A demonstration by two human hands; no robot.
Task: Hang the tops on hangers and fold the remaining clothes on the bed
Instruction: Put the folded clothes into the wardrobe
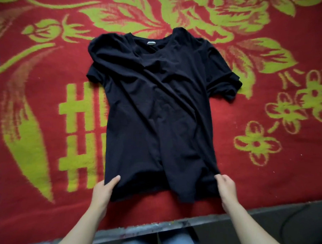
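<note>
Head view: the shirt (pixel 156 107) lies spread, collar far, on the bed (pixel 260 182), with left grip (pixel 106 190) and right grip (pixel 226 188) each pinching a near hem corner, seemingly to pull it flat before hanging.

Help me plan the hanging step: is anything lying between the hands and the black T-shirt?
Nothing visible does. Both hands are at the hem of the black T-shirt: the left hand holds its left corner, the right hand its right corner. The shirt lies alone on the red blanket. No hanger is in view.
</note>
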